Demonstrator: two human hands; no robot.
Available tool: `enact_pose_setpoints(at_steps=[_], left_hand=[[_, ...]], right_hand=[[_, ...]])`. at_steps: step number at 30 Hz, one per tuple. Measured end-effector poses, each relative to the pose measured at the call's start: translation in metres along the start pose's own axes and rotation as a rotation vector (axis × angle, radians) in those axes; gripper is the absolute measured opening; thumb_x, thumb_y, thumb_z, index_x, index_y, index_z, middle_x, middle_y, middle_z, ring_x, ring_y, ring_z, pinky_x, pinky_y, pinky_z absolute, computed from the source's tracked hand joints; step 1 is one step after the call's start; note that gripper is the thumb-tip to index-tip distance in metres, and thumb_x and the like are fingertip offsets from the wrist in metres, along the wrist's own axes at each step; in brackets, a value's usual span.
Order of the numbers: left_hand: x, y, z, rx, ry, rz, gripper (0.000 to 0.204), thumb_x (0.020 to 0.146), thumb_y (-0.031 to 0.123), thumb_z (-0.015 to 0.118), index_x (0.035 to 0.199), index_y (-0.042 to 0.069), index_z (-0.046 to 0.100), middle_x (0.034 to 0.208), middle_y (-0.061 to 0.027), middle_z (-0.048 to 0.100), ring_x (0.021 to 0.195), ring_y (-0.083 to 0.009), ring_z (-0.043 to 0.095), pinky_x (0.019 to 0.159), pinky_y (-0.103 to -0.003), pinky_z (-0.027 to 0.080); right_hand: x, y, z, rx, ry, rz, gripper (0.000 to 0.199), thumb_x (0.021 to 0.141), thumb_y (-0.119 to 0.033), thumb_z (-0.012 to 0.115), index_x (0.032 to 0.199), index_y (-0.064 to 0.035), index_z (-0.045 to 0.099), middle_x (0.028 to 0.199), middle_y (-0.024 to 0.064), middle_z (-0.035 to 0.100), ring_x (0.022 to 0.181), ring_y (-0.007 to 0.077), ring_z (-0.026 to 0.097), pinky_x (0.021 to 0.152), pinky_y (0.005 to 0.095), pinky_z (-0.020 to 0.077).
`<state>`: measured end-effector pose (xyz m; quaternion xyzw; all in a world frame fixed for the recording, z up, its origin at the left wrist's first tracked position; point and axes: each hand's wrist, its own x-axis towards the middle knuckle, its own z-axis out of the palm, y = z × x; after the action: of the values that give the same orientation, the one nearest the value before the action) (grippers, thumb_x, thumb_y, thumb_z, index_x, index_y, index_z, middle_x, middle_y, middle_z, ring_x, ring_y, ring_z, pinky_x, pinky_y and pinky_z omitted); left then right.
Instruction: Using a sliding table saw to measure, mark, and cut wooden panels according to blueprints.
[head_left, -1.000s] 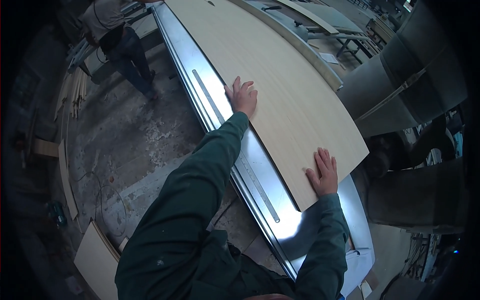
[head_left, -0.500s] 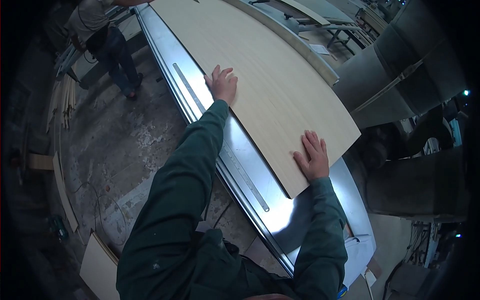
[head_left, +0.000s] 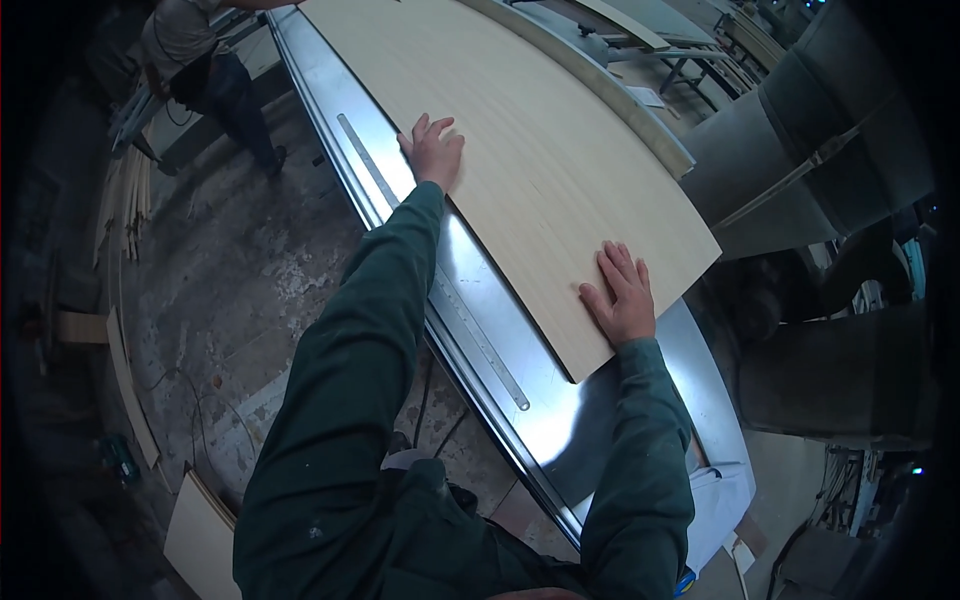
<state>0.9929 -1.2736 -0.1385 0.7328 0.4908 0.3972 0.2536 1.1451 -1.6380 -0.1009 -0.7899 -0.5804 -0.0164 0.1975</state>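
Observation:
A long, pale wood-grain board (head_left: 540, 160) lies flat on a shiny metal machine table (head_left: 480, 275). My left hand (head_left: 434, 153) rests on the board's left long edge, fingers spread, the thumb side at the rim. Near the board's close end, my right hand (head_left: 622, 298) lies flat on top with its fingers stretched forward and the thumb apart. Neither hand is wrapped round anything. A slotted metal strip (head_left: 470, 330) runs along the table beside the board's left edge. The board's far end passes out of the picture at the top.
At the upper left another person (head_left: 215, 85) stands by the table's far end, one arm reaching toward it. A long raised rail (head_left: 600, 80) follows the board's right side. Large grey ducts (head_left: 820, 150) stand at the right. Panels (head_left: 195, 530) lean at the lower left.
The board and both my hands have shifted slightly forward, away from me. My hands stay flat on the board. The other person has moved slightly.

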Motion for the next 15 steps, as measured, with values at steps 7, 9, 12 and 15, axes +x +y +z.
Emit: enact_pose_setpoints(at_steps=[7, 9, 12, 15], left_hand=[[0.027, 0.0, 0.005, -0.027, -0.055, -0.045, 0.039, 0.088, 0.03, 0.065, 0.125, 0.02, 0.065, 0.153, -0.0103, 0.036, 0.148, -0.0226, 0.022, 0.124, -0.046, -0.002], [0.038, -0.009, 0.002, -0.022, -0.055, -0.019, 0.039, 0.088, 0.03, 0.065, 0.126, 0.021, 0.064, 0.154, -0.01, 0.036, 0.148, -0.0231, 0.022, 0.124, -0.045, -0.002], [0.054, -0.018, -0.001, -0.022, -0.049, -0.044, 0.039, 0.089, 0.031, 0.064, 0.126, 0.02, 0.064, 0.154, -0.0099, 0.035, 0.148, -0.0238, 0.022, 0.124, -0.045, -0.002], [0.072, -0.033, -0.006, -0.021, -0.056, -0.027, 0.039, 0.089, 0.031, 0.064, 0.126, 0.02, 0.064, 0.154, -0.0101, 0.035, 0.148, -0.024, 0.022, 0.124, -0.046, -0.003]], right_hand=[[0.026, -0.01, 0.008, 0.003, 0.006, 0.031, 0.06, 0.09, -0.04, 0.066, 0.138, -0.006, 0.056, 0.152, 0.0106, 0.045, 0.146, 0.0267, 0.035, 0.121, 0.0498, 0.0186], [0.038, -0.015, 0.014, 0.006, 0.006, 0.025, 0.06, 0.09, -0.04, 0.066, 0.138, -0.0059, 0.056, 0.152, 0.0106, 0.045, 0.146, 0.0267, 0.035, 0.121, 0.0498, 0.0187], [0.056, -0.021, 0.025, 0.006, 0.011, 0.015, 0.061, 0.09, -0.043, 0.066, 0.138, -0.0054, 0.056, 0.152, 0.0104, 0.046, 0.145, 0.0274, 0.035, 0.12, 0.0499, 0.0195], [0.074, -0.03, 0.037, 0.006, 0.016, 0.006, 0.063, 0.09, -0.046, 0.066, 0.137, -0.005, 0.056, 0.151, 0.0101, 0.046, 0.145, 0.0281, 0.036, 0.12, 0.0499, 0.0204]])
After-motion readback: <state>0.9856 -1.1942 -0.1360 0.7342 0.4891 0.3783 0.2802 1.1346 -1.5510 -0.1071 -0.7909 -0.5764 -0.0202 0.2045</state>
